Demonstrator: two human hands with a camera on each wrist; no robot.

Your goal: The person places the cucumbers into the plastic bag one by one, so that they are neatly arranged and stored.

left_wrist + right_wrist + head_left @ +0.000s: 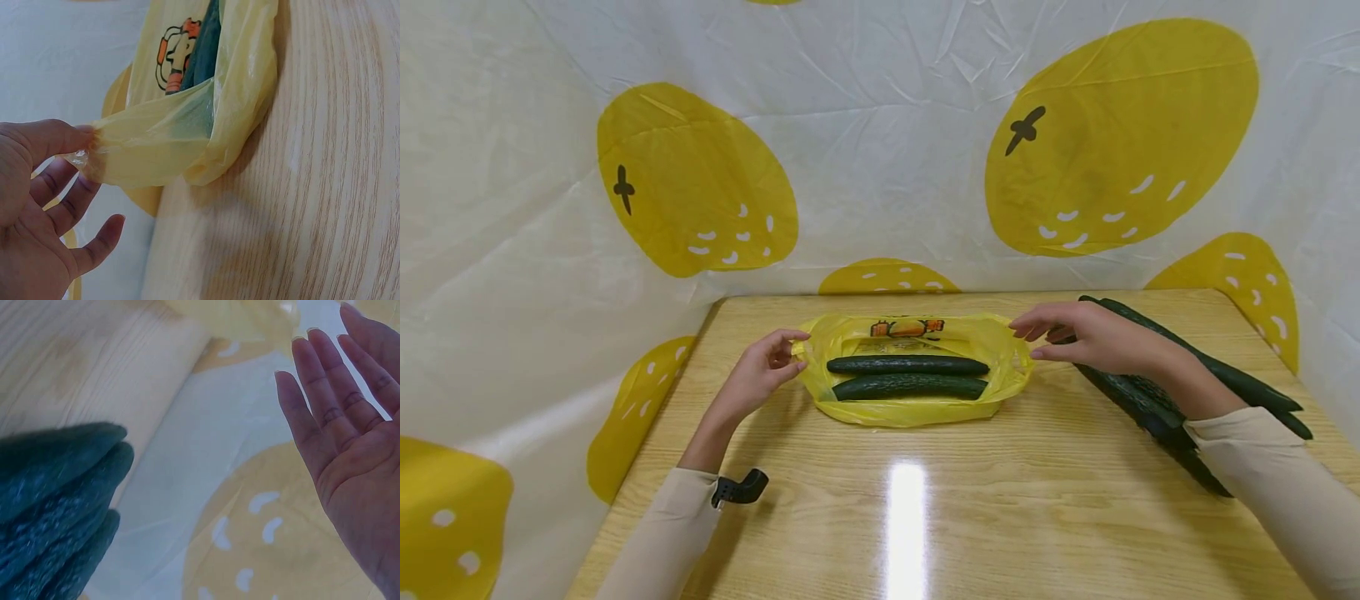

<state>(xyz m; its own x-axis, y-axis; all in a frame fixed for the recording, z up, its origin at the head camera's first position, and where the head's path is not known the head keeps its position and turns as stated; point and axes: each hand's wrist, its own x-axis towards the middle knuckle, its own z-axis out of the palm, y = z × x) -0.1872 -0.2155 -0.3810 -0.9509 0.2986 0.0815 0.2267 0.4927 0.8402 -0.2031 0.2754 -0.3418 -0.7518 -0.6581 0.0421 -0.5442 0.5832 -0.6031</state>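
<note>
A: Grip?
B: Left hand [764, 373] pinches the yellow bag [910, 412] at its left end, presumably spreading the mouth. Right hand [1097, 337] nearly straight-fingered at the other end; contact, can't tell.
A: Contents?
B: Two cucumbers [910, 387], side by side, long axes left-right. Loose cucumbers [1232, 375] lie diagonally on the table [820, 517], right.

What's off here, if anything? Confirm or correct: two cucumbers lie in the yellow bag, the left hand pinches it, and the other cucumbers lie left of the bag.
The side is wrong: the other cucumbers lie right of the yellow bag, as the head view shows. The two cucumbers do lie in it, and the left hand pinches it.
</note>
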